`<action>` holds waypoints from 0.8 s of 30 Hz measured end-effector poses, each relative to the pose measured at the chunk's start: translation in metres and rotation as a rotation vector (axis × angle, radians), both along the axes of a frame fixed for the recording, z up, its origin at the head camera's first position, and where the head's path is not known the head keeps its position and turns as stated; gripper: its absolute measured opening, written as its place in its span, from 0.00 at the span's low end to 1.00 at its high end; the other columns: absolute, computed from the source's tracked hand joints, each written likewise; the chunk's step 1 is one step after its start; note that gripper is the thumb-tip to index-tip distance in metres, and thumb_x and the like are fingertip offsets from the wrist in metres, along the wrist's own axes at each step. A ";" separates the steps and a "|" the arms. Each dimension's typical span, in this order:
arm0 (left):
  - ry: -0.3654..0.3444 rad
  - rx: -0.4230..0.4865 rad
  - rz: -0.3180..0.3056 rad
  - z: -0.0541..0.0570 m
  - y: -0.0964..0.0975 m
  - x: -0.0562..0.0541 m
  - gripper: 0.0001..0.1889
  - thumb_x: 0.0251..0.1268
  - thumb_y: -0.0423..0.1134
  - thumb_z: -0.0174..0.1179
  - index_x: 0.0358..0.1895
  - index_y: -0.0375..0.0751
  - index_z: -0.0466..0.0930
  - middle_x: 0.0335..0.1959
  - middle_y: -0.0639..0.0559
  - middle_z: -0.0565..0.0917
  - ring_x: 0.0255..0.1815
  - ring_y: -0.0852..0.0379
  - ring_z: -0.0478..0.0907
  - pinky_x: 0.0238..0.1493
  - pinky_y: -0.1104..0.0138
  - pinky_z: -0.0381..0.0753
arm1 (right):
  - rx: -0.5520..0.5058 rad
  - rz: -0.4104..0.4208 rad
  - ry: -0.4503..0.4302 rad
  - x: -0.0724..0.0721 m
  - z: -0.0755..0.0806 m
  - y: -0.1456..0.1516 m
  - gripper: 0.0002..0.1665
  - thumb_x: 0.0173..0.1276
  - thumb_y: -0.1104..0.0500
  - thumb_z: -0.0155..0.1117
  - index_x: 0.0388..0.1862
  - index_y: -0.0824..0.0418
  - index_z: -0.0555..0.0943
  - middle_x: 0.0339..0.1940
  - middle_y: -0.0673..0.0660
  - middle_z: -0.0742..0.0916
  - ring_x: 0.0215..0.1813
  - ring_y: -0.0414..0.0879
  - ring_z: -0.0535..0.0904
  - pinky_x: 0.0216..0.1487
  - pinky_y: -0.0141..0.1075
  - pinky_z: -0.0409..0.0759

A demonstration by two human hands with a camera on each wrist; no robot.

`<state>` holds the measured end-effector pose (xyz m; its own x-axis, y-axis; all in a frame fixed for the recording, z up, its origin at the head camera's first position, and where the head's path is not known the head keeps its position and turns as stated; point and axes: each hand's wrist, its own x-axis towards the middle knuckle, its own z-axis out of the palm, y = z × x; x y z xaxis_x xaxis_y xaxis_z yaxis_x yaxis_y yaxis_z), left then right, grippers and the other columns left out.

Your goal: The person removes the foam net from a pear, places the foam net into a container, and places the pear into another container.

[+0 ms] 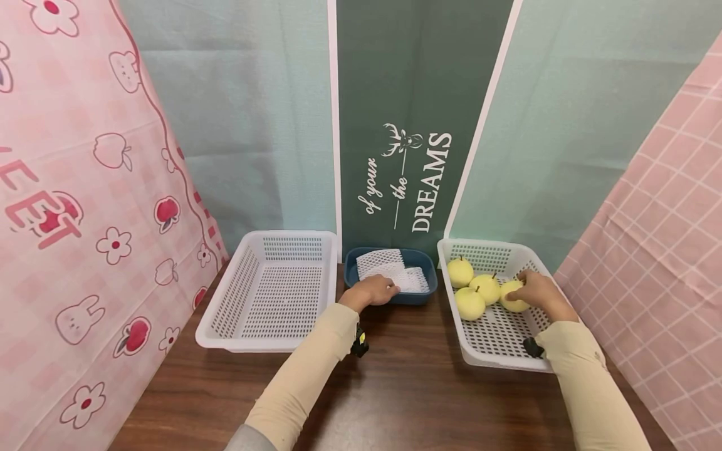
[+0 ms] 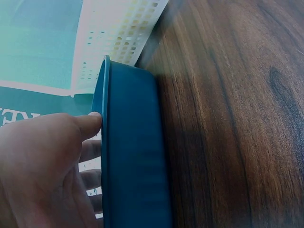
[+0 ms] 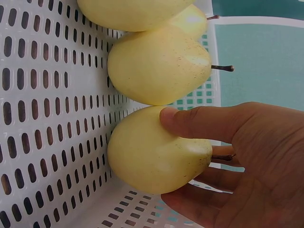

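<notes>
My right hand (image 1: 537, 292) grips a pale yellow pear (image 3: 154, 149), thumb on one side and fingers on the other, its dark stem toward the palm. That pear sits in the right white basket (image 1: 472, 357) beside three other pears (image 1: 470, 304). Over the near rim of a small blue bin (image 1: 414, 300) reaches my left hand (image 1: 372, 292). White foam nets (image 1: 379, 258) lie in the bin under its fingers. In the left wrist view the thumb is right at the bin's rim (image 2: 106, 95), and the fingertips are hidden behind it, so whether they pinch a net I cannot tell.
A second white basket (image 1: 211, 332) with perforated walls stands left of the bin. All three containers sit on a dark wood table (image 1: 406, 394). Behind them hangs a green cloth (image 1: 271, 125), with pink cloths (image 1: 665, 250) along both sides.
</notes>
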<state>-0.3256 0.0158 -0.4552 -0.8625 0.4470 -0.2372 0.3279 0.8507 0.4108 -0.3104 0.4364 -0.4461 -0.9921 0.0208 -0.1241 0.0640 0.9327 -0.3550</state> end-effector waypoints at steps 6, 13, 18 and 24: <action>0.013 0.000 0.006 0.000 -0.001 0.000 0.27 0.87 0.55 0.45 0.76 0.47 0.75 0.76 0.48 0.78 0.78 0.49 0.73 0.78 0.53 0.72 | -0.011 0.007 0.017 0.001 -0.001 0.000 0.47 0.64 0.52 0.76 0.66 0.86 0.69 0.61 0.85 0.79 0.60 0.78 0.77 0.57 0.65 0.79; 0.015 0.008 0.009 0.001 -0.002 0.001 0.26 0.87 0.55 0.46 0.76 0.48 0.76 0.75 0.48 0.79 0.76 0.49 0.74 0.76 0.52 0.73 | -0.012 0.020 0.041 0.003 0.001 -0.001 0.43 0.65 0.52 0.75 0.63 0.85 0.72 0.56 0.83 0.81 0.55 0.75 0.80 0.53 0.62 0.80; 0.024 0.011 0.017 0.002 -0.003 0.001 0.26 0.87 0.55 0.47 0.75 0.48 0.76 0.75 0.49 0.79 0.75 0.49 0.75 0.75 0.51 0.74 | -0.010 0.024 0.047 0.004 0.002 -0.001 0.42 0.66 0.52 0.74 0.63 0.86 0.72 0.57 0.83 0.81 0.56 0.75 0.80 0.52 0.61 0.81; 0.031 0.027 0.020 0.004 -0.006 0.001 0.25 0.87 0.55 0.47 0.75 0.47 0.77 0.74 0.49 0.80 0.74 0.49 0.76 0.75 0.49 0.74 | -0.002 0.006 0.037 0.006 0.009 -0.004 0.43 0.70 0.51 0.70 0.66 0.86 0.70 0.62 0.85 0.78 0.61 0.79 0.77 0.57 0.66 0.79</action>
<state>-0.3242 0.0101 -0.4514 -0.8780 0.4357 -0.1984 0.3242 0.8460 0.4232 -0.3042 0.4322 -0.4376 -0.9961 0.0144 -0.0873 0.0449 0.9323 -0.3589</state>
